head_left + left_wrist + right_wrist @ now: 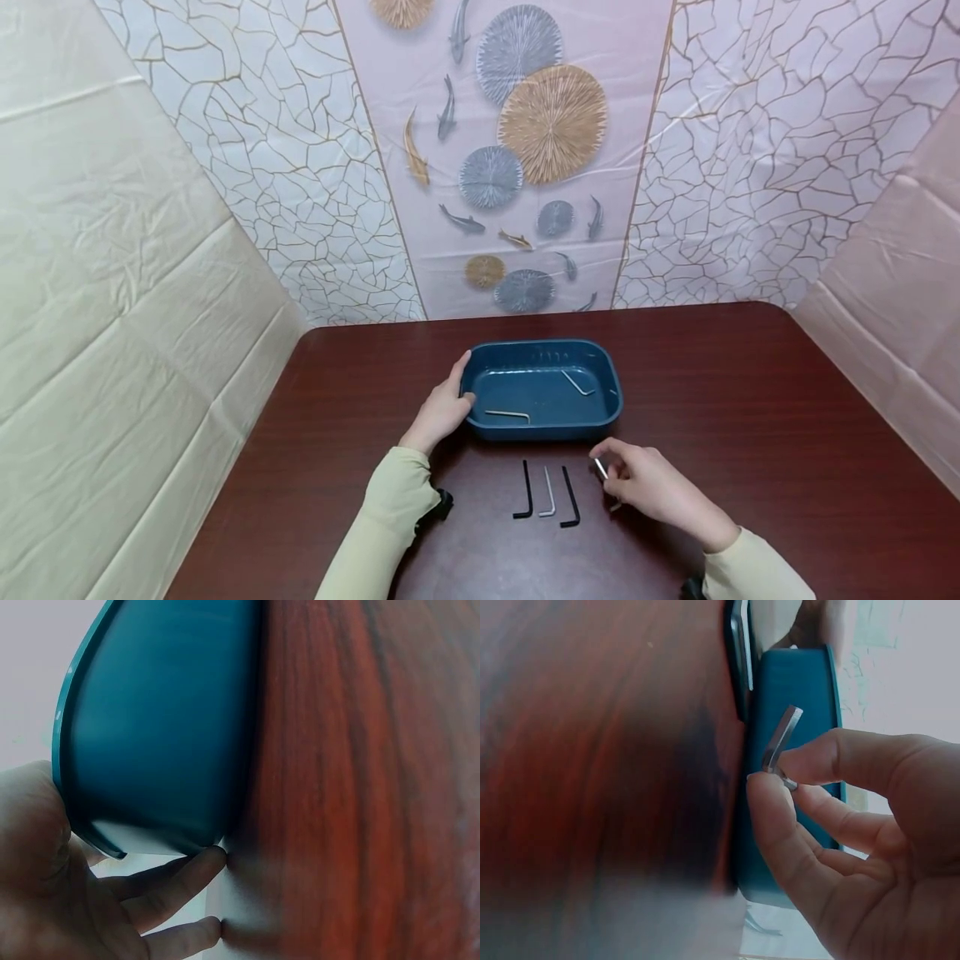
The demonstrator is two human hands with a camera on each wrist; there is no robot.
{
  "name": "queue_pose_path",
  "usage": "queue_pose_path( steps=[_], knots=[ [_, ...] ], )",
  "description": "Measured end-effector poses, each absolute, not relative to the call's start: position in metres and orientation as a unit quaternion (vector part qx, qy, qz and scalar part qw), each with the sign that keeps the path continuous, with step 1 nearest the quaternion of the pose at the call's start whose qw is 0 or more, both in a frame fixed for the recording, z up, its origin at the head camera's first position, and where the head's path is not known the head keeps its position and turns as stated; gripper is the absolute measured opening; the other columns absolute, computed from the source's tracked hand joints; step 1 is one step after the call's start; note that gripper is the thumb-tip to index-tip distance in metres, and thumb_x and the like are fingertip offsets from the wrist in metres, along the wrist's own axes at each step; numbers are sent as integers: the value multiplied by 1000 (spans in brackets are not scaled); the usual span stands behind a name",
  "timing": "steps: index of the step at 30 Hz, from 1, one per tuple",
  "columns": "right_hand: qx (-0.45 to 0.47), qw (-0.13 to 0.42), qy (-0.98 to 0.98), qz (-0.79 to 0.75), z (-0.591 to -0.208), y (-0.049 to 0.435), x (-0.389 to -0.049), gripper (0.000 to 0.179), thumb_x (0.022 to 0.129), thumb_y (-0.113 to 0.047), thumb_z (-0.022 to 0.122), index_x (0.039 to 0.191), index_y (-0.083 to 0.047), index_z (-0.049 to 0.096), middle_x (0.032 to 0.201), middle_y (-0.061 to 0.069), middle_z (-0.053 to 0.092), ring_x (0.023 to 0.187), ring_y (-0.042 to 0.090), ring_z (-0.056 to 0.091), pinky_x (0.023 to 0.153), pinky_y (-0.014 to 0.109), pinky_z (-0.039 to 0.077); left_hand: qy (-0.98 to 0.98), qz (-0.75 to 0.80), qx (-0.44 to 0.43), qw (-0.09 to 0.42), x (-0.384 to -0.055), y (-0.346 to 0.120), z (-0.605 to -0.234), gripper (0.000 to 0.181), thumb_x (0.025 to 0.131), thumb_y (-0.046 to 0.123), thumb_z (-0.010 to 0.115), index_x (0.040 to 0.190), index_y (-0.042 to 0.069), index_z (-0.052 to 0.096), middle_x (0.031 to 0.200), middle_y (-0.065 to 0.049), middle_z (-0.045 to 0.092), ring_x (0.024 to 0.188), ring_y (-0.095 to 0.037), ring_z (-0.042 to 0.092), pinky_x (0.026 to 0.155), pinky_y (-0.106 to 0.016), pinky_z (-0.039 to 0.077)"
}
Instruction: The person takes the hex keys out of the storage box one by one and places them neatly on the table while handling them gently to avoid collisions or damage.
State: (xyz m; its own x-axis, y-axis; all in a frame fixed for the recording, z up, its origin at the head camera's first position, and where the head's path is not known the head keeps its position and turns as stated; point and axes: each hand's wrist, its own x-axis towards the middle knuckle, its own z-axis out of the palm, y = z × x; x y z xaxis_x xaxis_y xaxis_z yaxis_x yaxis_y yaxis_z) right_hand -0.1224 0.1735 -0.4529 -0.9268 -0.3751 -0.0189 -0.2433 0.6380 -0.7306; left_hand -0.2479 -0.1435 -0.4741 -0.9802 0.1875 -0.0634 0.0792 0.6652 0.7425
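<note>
My left hand (442,410) holds the left end of a blue rectangular tray (540,432), thumb over the rim and fingers along the outer wall. In the left wrist view, fingertips reach the lower part of the tray (157,720). Between thumb and fingers, my right hand (651,483) pinches a silver hex key (781,739), just off the tray's front right corner. Inside the tray lie a hex key (507,414) near the front and another hex key (576,383) toward the back right.
On the table (337,467), in front of the tray, a black hex key (528,490), a silver hex key (549,492) and a second black hex key (572,497) lie side by side. A patterned cloth (525,208) hangs behind the table.
</note>
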Motion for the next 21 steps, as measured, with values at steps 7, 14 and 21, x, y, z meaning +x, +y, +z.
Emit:
queue_pose_path(
  steps=[7,14,21],
  knots=[
    [-167,73,914,-363,-459,169,-119,28,80,3,66,108,-2,66,69,-6,54,54,4,48,52,25,42,911,400,67,68,-248,-142,-474,77,98,17,52,163,34,15,149,-16,48,86,-29,57,76,-41,43],
    [-124,62,931,-338,-461,163,-119,31,75,3,70,106,-3,68,70,-5,55,58,8,50,55,26,42,911,400,69,67,-249,-142,-474,77,98,17,53,163,34,15,153,-16,44,92,-27,57,77,-41,43],
    [-108,53,939,-321,-463,158,-120,32,72,2,73,104,-4,69,71,-5,55,62,10,50,59,27,42,912,399,63,69,-248,-143,-473,77,98,18,53,163,35,15,151,-16,47,94,-27,57,76,-41,42]
  ],
)
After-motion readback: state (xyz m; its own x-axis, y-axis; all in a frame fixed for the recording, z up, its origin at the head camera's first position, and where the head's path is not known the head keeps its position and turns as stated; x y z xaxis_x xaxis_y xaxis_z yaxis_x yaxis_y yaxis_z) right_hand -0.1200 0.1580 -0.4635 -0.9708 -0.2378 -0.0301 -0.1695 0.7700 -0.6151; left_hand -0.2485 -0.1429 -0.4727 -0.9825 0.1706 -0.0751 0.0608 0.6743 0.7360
